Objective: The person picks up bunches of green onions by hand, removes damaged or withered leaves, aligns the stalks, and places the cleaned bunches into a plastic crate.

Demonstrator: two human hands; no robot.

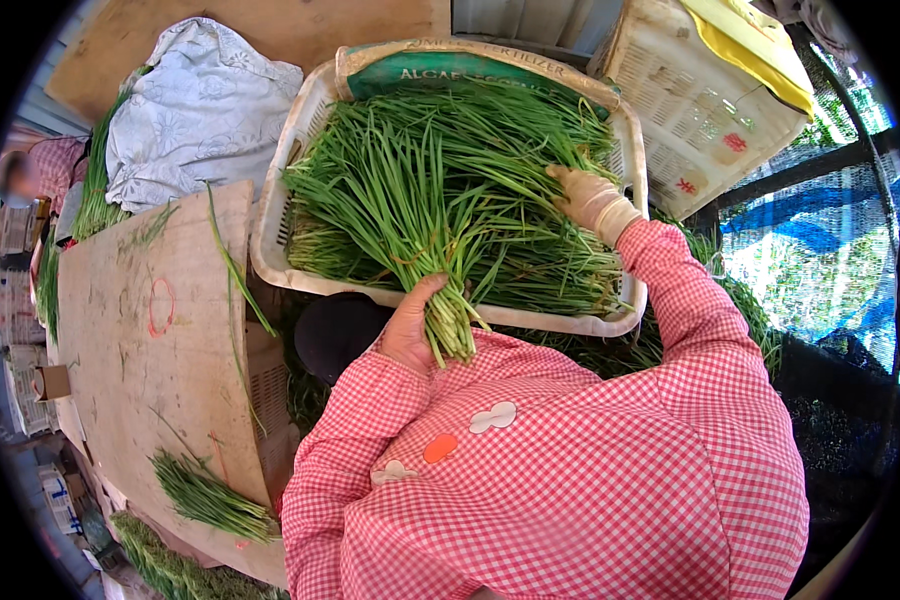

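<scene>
My left hand [407, 328] is wrapped round the pale stem ends of a bunch of chives [395, 190]. The long green leaves fan up and away over a white plastic crate [560, 323], with the cut ends poking out below my fist. On the crate's right side my right hand [588, 202], in a cream glove, has its fingers curled on the stems of more chives [510, 150]. These lie heaped in the crate, and their leaves partly hide my fingertips. A green and cream printed sack [480, 65] lines the crate's far edge.
To the left stands a wooden board table [160, 330] with a small chive bundle [210, 495] and loose leaves on it. A pale cloth [205, 110] covers greens at the far left. Another white crate [700, 110] stands far right. A dark round stool seat [342, 337] is near my left forearm.
</scene>
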